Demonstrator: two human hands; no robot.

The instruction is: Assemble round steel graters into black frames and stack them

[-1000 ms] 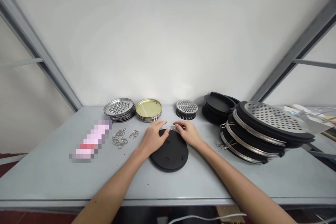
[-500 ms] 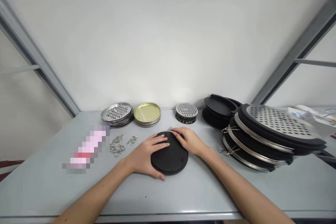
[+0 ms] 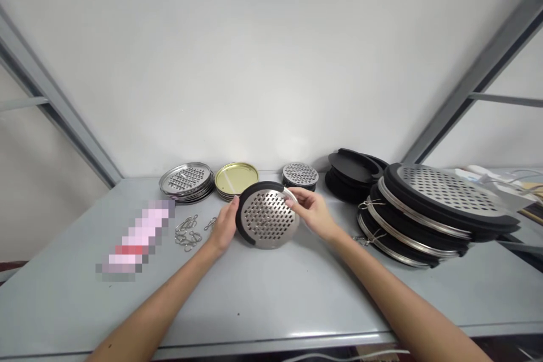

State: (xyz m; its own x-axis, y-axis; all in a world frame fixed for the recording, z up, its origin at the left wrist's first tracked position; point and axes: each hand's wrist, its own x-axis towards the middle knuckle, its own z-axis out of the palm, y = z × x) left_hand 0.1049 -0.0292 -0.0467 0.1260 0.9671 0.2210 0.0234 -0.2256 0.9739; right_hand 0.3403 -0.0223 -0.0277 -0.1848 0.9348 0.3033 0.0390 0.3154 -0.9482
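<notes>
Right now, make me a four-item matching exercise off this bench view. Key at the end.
Things:
1. half-rimmed perforated disc
2. short stack of shallow discs
3. wire clips
4. tallest stack

Places and states:
A. silvery, lying in loose clusters left of the left hand
B. farthest right of the four
C. tilted, between the left hand and the right hand
D. yellow-gold on top

Pairs: 1-C, 2-D, 3-A, 4-B
</notes>
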